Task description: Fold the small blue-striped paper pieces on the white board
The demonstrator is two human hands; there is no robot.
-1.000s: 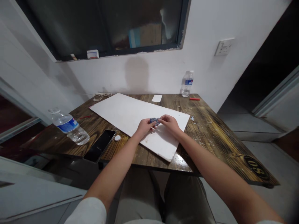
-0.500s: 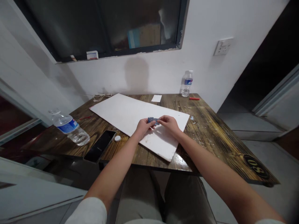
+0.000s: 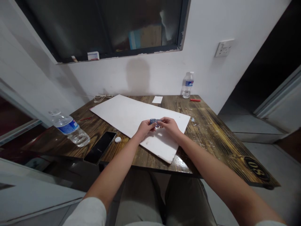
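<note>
A small blue-grey blocky piece (image 3: 154,121) is pinched between both hands, a little above the white board (image 3: 131,110). My left hand (image 3: 145,128) grips its left end with thumb and fingers. My right hand (image 3: 169,125) closes on its right end, fingertips close to the left thumb. The fingers cover parts of the piece, and its exact kind is too small to make out. Shadows of the hands fall on the board below.
A phone (image 3: 100,147), a white bottle cap (image 3: 118,139) and a water bottle (image 3: 70,127) are on the left. Behind stand a second bottle (image 3: 188,84), a white card (image 3: 157,99) and a red stick (image 3: 195,100). A snowflake-shaped piece (image 3: 193,120) lies right of the board.
The blue-grey piece has tilted and now shows a narrower face. Both hands stay in nearly the same place, with slight finger movement.
</note>
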